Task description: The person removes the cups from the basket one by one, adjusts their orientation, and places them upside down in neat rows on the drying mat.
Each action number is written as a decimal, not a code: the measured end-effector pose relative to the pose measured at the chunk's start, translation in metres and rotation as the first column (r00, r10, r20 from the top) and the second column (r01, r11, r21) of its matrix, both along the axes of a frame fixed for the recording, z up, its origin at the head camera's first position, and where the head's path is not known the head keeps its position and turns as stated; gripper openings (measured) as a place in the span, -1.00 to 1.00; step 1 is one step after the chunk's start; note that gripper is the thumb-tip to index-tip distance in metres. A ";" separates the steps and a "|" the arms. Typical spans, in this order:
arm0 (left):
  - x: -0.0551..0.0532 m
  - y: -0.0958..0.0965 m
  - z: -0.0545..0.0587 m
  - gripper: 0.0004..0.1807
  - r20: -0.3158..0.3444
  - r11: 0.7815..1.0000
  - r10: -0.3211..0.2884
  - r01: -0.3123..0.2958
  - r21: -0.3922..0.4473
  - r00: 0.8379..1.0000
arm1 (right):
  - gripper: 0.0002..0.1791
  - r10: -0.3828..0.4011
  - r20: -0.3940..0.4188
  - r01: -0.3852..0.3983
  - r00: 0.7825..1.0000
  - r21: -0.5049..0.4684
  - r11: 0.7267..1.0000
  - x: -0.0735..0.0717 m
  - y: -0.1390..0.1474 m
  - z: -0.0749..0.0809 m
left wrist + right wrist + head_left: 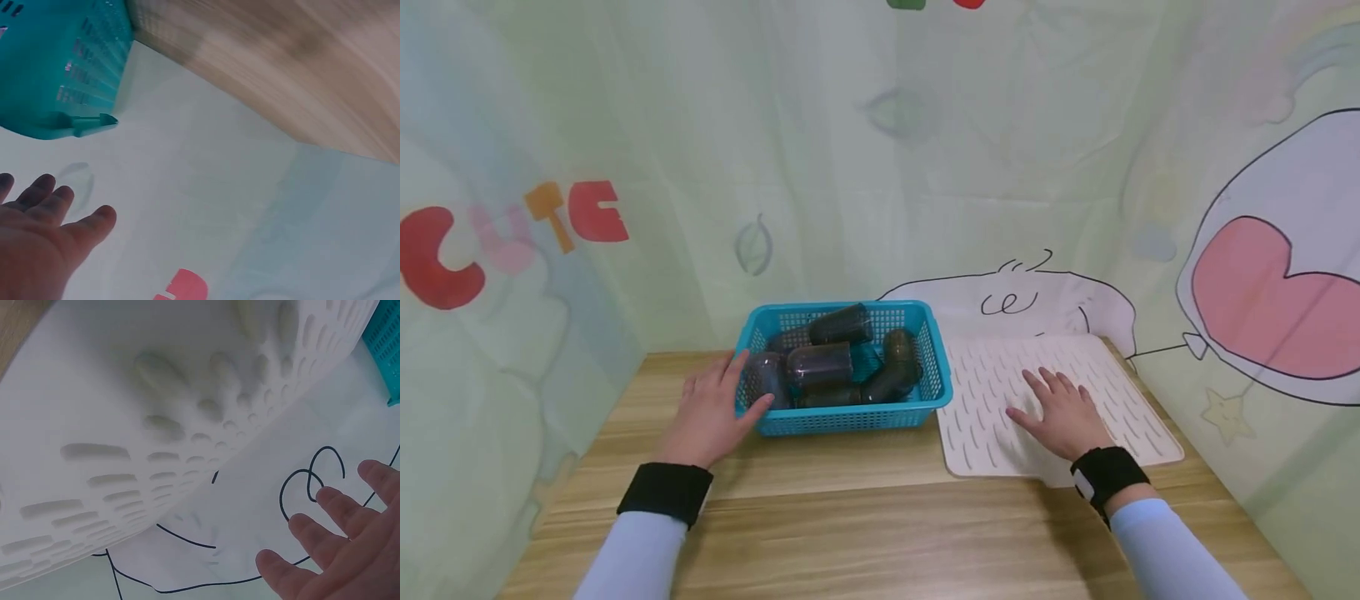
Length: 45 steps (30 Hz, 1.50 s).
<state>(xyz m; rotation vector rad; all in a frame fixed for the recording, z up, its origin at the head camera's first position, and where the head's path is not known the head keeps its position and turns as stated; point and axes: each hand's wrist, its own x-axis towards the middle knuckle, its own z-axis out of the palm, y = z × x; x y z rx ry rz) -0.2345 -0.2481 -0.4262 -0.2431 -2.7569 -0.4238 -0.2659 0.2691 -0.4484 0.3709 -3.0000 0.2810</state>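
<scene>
A blue plastic basket (842, 422) stands on the wooden table, holding several dark, see-through cup-like containers (820, 364) that lie on their sides or lean on one another. My left hand (713, 415) is at the basket's left end, its fingers spread beside and over the rim. In the left wrist view, a gap shows between that hand (44, 231) and the basket (62, 69). To the right lies a white mat (981, 408) with rows of raised ridges. Above it hovers my right hand (1063, 417), fingers spread and holding nothing.
The wooden table top (850, 533) runs in front of the basket and mat. A pale printed curtain (820, 167) hangs behind and along both sides. The mat's left edge lies close to the basket's right end.
</scene>
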 end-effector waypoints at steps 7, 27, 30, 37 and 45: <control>-0.019 0.022 0.012 -0.06 -0.045 0.994 -0.091 0.089 -0.059 0.995 | -0.09 0.020 -0.023 -0.020 1.000 0.004 1.000 0.009 -0.012 0.001; -0.050 0.053 0.015 -0.17 0.064 0.971 -0.129 0.139 -0.194 0.990 | -0.08 0.050 -0.046 -0.050 0.998 0.002 0.999 0.020 -0.030 -0.002; -0.052 0.053 0.010 -0.19 0.056 0.975 -0.118 0.127 -0.182 0.991 | -0.09 0.051 -0.045 -0.051 0.998 -0.008 0.999 0.020 -0.031 -0.001; -0.051 0.052 0.001 -0.23 0.004 0.981 -0.122 0.121 -0.153 0.993 | -0.09 0.058 -0.071 -0.059 0.996 -0.010 0.998 0.021 -0.035 0.002; -0.046 0.052 0.008 -0.22 -0.045 0.985 -0.169 0.166 -0.054 0.985 | -0.10 0.047 -0.095 -0.051 0.994 -0.039 0.998 0.020 -0.037 0.014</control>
